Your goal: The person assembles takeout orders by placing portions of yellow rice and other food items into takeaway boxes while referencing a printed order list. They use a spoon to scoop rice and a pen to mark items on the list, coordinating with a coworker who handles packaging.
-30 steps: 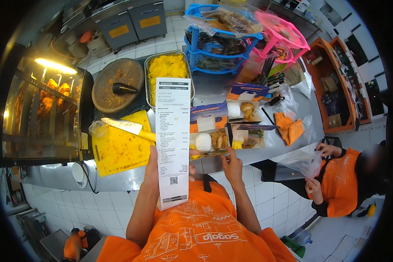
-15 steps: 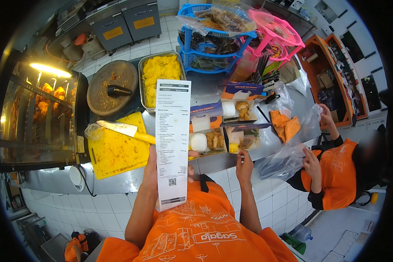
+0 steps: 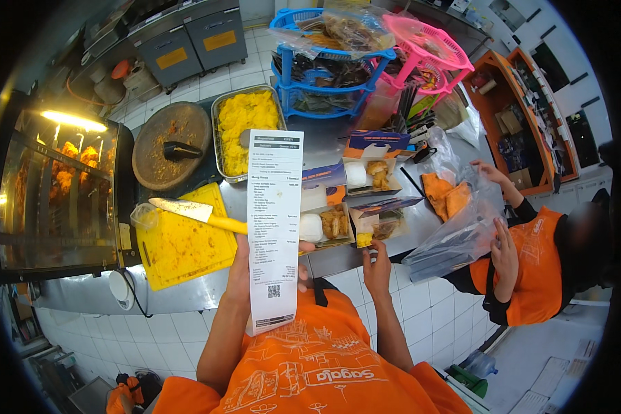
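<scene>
My left hand (image 3: 239, 276) grips a long white paper receipt (image 3: 274, 234) held upright; the paper hides most of the palm, with fingertips showing past its right edge. At the counter's near edge, the curled fingers of my right hand (image 3: 377, 267) pinch the front rim of an open food box (image 3: 388, 226) holding a yellow piece and darker food. Left of it stands another open box with a white rice mound (image 3: 311, 228) and fried pieces (image 3: 334, 223), partly behind the receipt. Farther back, a third box (image 3: 374, 174) holds rice and fried food.
A knife (image 3: 186, 209) lies on a yellow cutting board (image 3: 179, 255). Behind are a stone mortar (image 3: 148, 155), a metal tray (image 3: 221, 162) of yellow food, blue baskets (image 3: 324, 103) and pink baskets (image 3: 455, 55). To the right, a co-worker's hands handle a clear plastic bag (image 3: 448, 241) near orange cloth (image 3: 445, 196).
My right hand has shifted slightly left and down at the box. The receipt stays in my left hand. The co-worker's bag has opened out and moved left, partly over the orange cloth.
</scene>
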